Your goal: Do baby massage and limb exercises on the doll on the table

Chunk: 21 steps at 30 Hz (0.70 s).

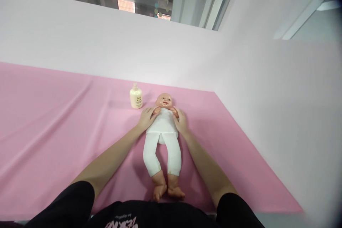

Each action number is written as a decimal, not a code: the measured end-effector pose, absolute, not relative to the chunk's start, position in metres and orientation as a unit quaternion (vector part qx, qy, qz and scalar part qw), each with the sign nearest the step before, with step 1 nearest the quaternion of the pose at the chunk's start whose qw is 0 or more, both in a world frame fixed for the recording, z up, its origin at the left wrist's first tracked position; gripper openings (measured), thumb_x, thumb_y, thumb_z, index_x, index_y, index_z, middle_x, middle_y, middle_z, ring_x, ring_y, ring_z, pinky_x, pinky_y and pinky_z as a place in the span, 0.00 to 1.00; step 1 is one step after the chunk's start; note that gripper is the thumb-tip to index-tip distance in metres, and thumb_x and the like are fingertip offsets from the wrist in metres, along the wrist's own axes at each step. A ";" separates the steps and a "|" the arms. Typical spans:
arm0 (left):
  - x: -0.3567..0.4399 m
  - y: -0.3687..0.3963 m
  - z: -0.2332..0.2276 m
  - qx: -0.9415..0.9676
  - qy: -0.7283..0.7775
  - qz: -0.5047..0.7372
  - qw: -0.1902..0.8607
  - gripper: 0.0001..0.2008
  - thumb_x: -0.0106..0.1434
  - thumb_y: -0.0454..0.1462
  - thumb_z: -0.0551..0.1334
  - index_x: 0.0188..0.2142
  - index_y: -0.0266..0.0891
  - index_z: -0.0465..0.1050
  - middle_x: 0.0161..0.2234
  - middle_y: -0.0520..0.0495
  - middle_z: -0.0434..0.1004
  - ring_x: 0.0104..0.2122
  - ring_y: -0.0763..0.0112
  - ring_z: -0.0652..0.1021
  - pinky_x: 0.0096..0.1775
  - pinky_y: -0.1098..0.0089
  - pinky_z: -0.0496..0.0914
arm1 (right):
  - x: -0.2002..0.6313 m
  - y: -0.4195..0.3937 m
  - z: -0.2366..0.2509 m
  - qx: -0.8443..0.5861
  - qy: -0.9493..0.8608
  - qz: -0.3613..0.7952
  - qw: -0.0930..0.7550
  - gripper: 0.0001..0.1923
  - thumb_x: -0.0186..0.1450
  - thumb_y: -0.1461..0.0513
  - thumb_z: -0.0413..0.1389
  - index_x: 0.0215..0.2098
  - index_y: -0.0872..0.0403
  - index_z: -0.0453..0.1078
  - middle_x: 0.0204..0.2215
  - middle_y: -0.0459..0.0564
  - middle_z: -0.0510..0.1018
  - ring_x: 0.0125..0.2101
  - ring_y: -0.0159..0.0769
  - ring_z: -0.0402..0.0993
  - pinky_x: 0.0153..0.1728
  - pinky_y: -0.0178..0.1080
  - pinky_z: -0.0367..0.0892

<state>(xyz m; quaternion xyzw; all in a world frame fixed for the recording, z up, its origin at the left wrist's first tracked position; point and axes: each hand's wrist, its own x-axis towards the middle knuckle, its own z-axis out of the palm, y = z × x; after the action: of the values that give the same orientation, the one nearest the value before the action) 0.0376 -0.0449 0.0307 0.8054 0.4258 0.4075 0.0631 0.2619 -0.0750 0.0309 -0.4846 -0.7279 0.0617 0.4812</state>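
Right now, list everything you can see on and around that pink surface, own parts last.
doll: one, white outfit, bare head and feet, lying face up in the middle of the sheet, feet toward the camera
bottle: one, cream with a cream cap, standing upright beside the doll's head
sheet: one, pink, spread flat under everything
wall: white, behind and to the side of the sheet
windows: dark glass above the wall, ceiling lights visible
left hand: one, resting on the doll's shoulder
right hand: one, resting on the doll's other shoulder
sleeves: black, at the bottom edge
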 end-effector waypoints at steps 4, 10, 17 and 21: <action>0.046 -0.025 0.039 0.733 0.486 0.467 0.089 0.19 0.66 0.39 0.52 0.55 0.36 0.62 0.49 0.41 0.72 0.49 0.60 0.72 0.51 0.60 0.65 | 0.265 -0.048 0.029 -0.516 -0.648 0.093 0.552 0.27 0.69 0.55 0.43 0.63 0.55 0.48 0.55 0.57 0.68 0.55 0.37 0.65 0.56 0.43 0.60; 0.048 0.014 0.038 0.656 0.619 0.422 0.093 0.26 0.67 0.36 0.49 0.63 0.33 0.47 0.57 0.33 0.63 0.56 0.56 0.67 0.53 0.59 0.64 | 0.272 -0.013 0.037 -0.577 -0.625 0.106 0.515 0.23 0.70 0.60 0.38 0.62 0.57 0.48 0.58 0.58 0.65 0.57 0.33 0.64 0.55 0.39 0.61; 0.053 0.033 0.040 0.651 0.706 0.243 0.136 0.21 0.66 0.42 0.52 0.56 0.41 0.60 0.49 0.34 0.71 0.47 0.51 0.74 0.45 0.56 0.68 | 0.274 0.009 0.036 -0.695 -0.624 0.111 0.339 0.14 0.69 0.61 0.44 0.51 0.54 0.64 0.50 0.55 0.74 0.49 0.36 0.71 0.49 0.37 0.64; 0.056 0.030 0.040 0.655 0.707 0.233 0.130 0.22 0.66 0.44 0.51 0.57 0.42 0.60 0.50 0.34 0.69 0.50 0.49 0.72 0.48 0.55 0.65 | 0.272 0.013 0.032 -0.714 -0.616 0.110 0.314 0.13 0.68 0.61 0.46 0.49 0.54 0.66 0.47 0.56 0.75 0.46 0.39 0.73 0.47 0.41 0.65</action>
<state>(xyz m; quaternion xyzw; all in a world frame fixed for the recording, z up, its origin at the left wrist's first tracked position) 0.0564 0.0305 0.0403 0.6545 0.7075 0.2326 0.1302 0.2717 0.0133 0.0316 -0.7141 -0.6160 0.1097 0.3139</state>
